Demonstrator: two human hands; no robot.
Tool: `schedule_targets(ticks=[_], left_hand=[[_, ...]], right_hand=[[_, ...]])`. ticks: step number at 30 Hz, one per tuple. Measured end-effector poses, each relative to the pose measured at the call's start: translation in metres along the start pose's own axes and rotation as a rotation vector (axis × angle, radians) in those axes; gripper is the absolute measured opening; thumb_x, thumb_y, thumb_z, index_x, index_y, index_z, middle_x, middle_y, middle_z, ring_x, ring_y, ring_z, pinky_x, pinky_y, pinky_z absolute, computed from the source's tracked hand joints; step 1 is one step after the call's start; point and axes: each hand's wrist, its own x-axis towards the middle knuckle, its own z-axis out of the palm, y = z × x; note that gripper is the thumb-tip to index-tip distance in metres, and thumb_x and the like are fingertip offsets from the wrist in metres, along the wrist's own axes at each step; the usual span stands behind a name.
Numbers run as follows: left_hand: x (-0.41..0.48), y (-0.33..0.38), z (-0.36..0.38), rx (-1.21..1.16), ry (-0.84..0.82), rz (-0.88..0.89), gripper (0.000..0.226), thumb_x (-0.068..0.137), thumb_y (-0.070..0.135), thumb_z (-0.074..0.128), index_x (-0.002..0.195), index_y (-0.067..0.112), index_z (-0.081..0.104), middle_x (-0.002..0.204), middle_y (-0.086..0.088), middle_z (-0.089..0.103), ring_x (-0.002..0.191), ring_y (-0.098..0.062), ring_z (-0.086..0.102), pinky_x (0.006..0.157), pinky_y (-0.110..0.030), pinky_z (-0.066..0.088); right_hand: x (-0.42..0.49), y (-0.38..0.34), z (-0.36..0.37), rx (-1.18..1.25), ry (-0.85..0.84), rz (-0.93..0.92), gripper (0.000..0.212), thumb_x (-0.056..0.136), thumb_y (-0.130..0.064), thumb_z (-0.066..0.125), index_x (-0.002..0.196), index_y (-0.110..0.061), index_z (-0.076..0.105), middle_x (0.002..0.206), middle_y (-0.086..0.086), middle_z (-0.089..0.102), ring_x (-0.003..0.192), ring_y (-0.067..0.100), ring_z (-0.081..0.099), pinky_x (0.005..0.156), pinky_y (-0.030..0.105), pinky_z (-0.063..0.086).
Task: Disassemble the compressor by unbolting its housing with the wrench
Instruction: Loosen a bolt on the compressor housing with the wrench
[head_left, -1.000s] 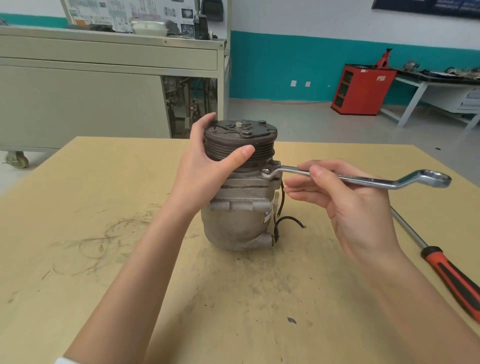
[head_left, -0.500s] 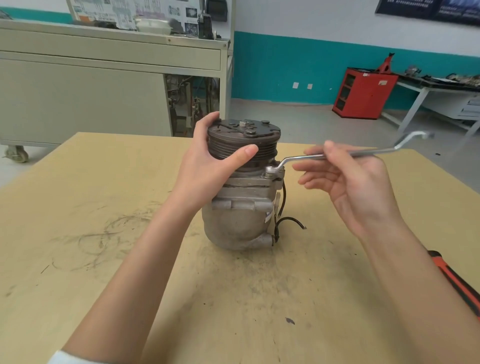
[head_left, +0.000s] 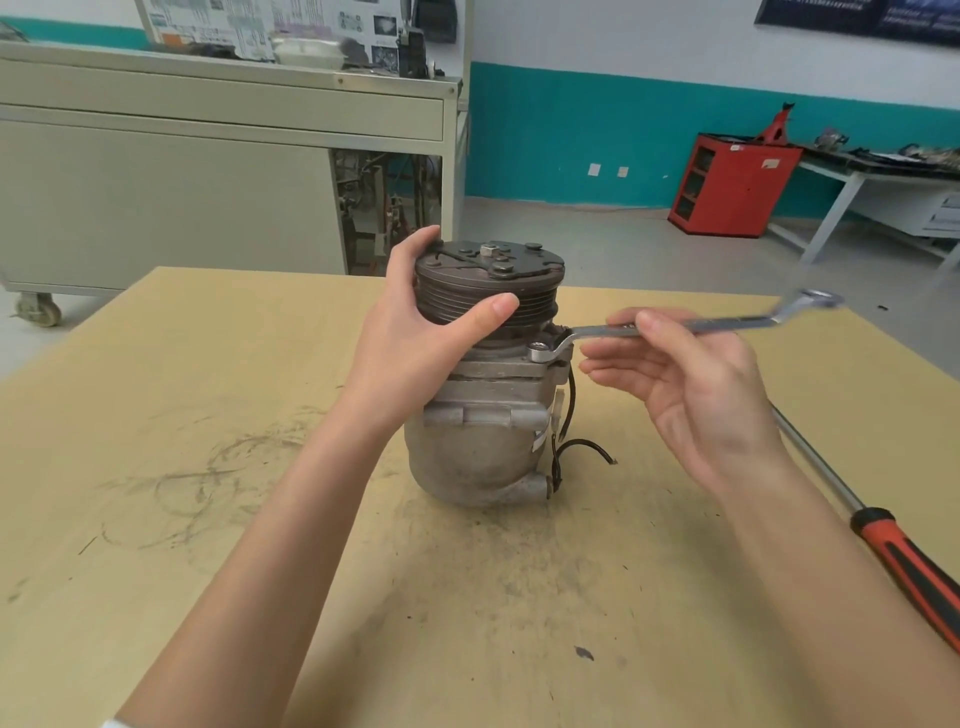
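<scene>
While your left grip (head_left: 415, 332) curls round the pulley (head_left: 488, 296) atop the compressor (head_left: 478, 447), standing upright on the desk (head_left: 208, 519), your right grip (head_left: 691, 384) pinches the wrench (head_left: 717, 325) mid-shaft, thumb on top, lower fingers loose. Ring end (head_left: 540, 355) covers a housing bolt just left of that grip. Long axis runs bolt-to-right, free end past your knuckles. Right grip is nearer; the swing likely pivots about that bolt.

compressor (head_left: 478, 447): dull cast metal | wrench (head_left: 675, 327): shiny steel | table (head_left: 208, 519): scuffed matt wood
</scene>
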Motion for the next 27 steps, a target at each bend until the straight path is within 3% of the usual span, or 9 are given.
schedule_targets(ticks=[3,5,8,14,20,24,27], left_hand=[[0.000,0.001,0.000,-0.002,-0.005,-0.003,0.079,0.078,0.044,0.077,0.144,0.033,0.034,0.130,0.011,0.056,0.115,-0.001,0.057,0.103,-0.031,0.047],[0.000,0.001,-0.001,0.002,-0.003,-0.005,0.079,0.078,0.044,0.077,0.144,0.033,0.034,0.130,0.012,0.056,0.114,0.000,0.057,0.104,-0.030,0.046],[0.000,0.001,-0.001,0.002,-0.007,-0.008,0.079,0.079,0.043,0.077,0.144,0.034,0.034,0.129,0.014,0.056,0.114,0.001,0.057,0.103,-0.029,0.047],[0.001,0.000,-0.001,0.001,-0.004,-0.004,0.078,0.079,0.042,0.077,0.144,0.033,0.034,0.129,0.012,0.057,0.115,-0.001,0.057,0.104,-0.032,0.046],[0.002,-0.002,-0.001,-0.005,0.004,0.005,0.078,0.078,0.042,0.078,0.143,0.033,0.036,0.130,0.012,0.057,0.114,0.001,0.057,0.104,-0.031,0.046],[0.001,-0.002,0.000,-0.012,0.002,0.000,0.079,0.076,0.044,0.079,0.142,0.035,0.036,0.129,0.013,0.057,0.113,0.003,0.057,0.103,-0.029,0.046],[0.001,-0.001,-0.001,-0.004,0.001,-0.002,0.078,0.077,0.043,0.078,0.142,0.035,0.035,0.130,0.013,0.057,0.113,0.003,0.057,0.103,-0.027,0.046]], right_hand=[[0.029,-0.004,-0.001,0.070,-0.058,0.280,0.037,0.095,-0.008,0.041,0.071,-0.007,0.069,0.059,0.008,0.067,0.051,0.016,0.063,0.049,0.020,0.050],[0.041,-0.006,-0.002,0.081,-0.098,0.338,0.045,0.095,-0.010,0.040,0.062,-0.011,0.071,0.054,0.005,0.064,0.046,0.012,0.058,0.046,0.018,0.047],[0.041,-0.015,-0.005,0.097,-0.043,0.231,0.045,0.097,-0.013,0.043,0.063,-0.012,0.073,0.058,0.006,0.067,0.049,0.012,0.061,0.048,0.018,0.048],[-0.005,-0.009,0.006,-0.145,0.063,-0.128,0.024,0.096,-0.018,0.050,0.085,-0.004,0.066,0.074,0.012,0.073,0.066,0.027,0.071,0.059,0.026,0.056],[-0.027,0.009,0.013,-0.145,0.086,-0.244,0.016,0.093,-0.014,0.052,0.092,-0.003,0.063,0.078,0.009,0.074,0.073,0.027,0.072,0.067,0.030,0.058],[0.005,0.008,0.006,0.084,0.081,0.046,0.025,0.096,-0.006,0.042,0.082,-0.001,0.063,0.065,0.012,0.071,0.059,0.024,0.070,0.056,0.025,0.055],[0.039,-0.001,0.006,0.102,0.002,0.301,0.043,0.096,-0.007,0.040,0.064,-0.007,0.068,0.052,0.007,0.064,0.043,0.014,0.059,0.044,0.018,0.047]])
